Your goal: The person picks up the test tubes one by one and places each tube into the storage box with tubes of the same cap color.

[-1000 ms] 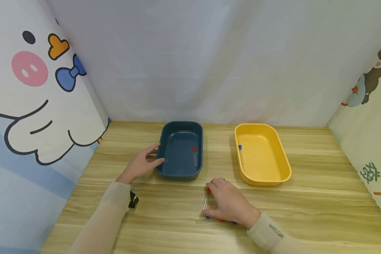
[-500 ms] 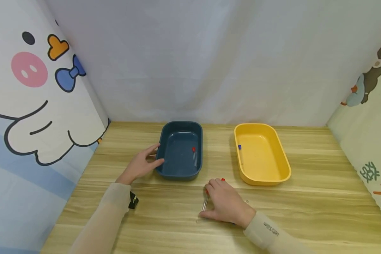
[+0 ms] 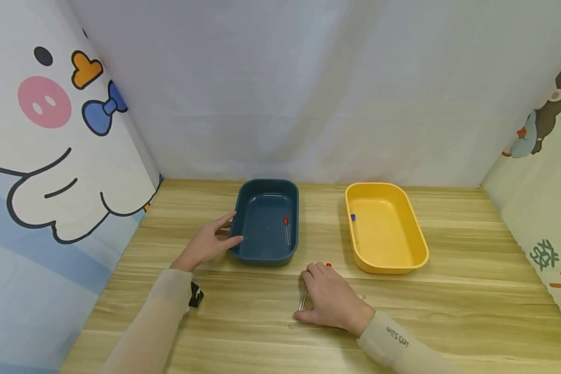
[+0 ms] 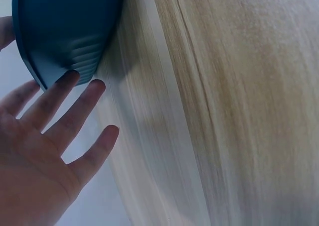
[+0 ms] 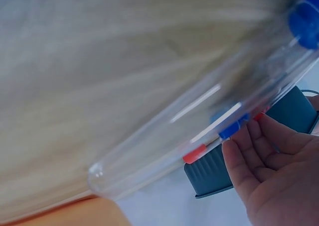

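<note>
My left hand rests against the left side of a dark blue tray, thumb by the rim and fingers straight. A red-capped test tube lies inside that tray. On the table, my right hand spans a clear test tube, fingertips at its cap end and thumb at its other end. More tubes lie under this hand, mostly hidden; a red cap and a clear tube end peek out. Close to the right wrist camera lies a blue-capped tube.
A yellow tray stands to the right of the blue one, with a blue-capped tube along its left wall. The wood-grain table ends at a pale curtain behind the trays.
My right hand has shifted slightly left over the tubes, its fingertips now covering the red cap of the nearest one. The left hand has stayed at the blue tray.
</note>
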The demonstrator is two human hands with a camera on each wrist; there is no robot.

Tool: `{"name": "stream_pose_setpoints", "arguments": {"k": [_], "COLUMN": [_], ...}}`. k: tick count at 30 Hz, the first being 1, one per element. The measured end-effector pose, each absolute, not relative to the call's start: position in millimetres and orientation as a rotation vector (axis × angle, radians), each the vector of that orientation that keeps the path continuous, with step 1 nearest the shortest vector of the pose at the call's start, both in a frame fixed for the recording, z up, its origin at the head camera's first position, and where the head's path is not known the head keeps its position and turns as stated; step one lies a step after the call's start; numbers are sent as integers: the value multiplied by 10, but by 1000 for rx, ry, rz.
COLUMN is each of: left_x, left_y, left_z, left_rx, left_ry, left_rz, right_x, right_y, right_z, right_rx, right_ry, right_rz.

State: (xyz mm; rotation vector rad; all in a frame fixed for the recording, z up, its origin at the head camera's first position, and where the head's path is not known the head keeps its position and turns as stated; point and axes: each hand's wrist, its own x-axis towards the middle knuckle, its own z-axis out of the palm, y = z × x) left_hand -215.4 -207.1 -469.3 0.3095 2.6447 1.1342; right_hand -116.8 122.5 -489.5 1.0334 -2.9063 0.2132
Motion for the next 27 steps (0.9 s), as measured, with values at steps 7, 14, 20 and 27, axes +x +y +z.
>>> {"name": "stream_pose_setpoints", "arguments": {"k": [7, 14, 20, 27], "left_x": [-2140, -2159, -2177, -2210], "left_y": [-2116, -2155, -2175, -2208], "left_z": [-4680, -4703, -4700, -4720], "left_rx": [321, 307, 291, 312], "left_ry": [2604, 2565, 2510, 2468], "left_rz": [1160, 1169, 1227, 1270], "right_x": [-1205, -1243, -1286, -1347], "right_y": [1230, 1245, 1261, 1281], "right_z": [-4837, -4716, -4631, -4606], "right_rx": [1016, 978, 973, 936], "right_ry": [-2941, -2943, -2903, -2913], "right_rz": [240, 311, 374, 412]}}
